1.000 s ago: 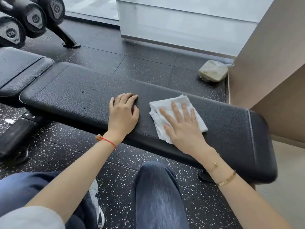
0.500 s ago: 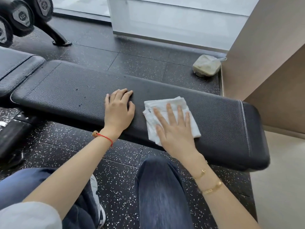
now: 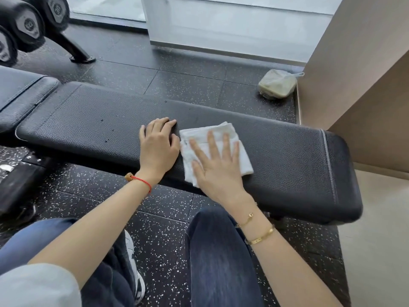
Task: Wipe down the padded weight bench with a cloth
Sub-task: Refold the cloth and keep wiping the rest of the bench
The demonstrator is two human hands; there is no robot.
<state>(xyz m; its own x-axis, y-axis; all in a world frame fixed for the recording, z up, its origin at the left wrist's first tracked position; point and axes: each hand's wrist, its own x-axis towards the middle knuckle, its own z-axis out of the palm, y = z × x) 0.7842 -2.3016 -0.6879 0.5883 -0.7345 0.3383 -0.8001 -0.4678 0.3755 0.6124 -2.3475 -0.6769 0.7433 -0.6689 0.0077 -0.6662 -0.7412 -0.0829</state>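
Here the white cloth (image 3: 215, 151) lies folded on the middle of the black padded bench (image 3: 287, 156), and the right hand (image 3: 215, 167) presses flat on it with fingers straight and spread, gripping nothing. Just beside the cloth, toward the bench's head end, the left hand (image 3: 158, 147) rests palm down on the padding, fingers loosely bent, its thumb touching the cloth's edge. Small dark specks (image 3: 108, 134) dot the bench further that way. Beyond the bench, a bagged container (image 3: 277, 84) sits on the speckled floor (image 3: 155, 240); dumbbells (image 3: 26, 25) stand past its head end.
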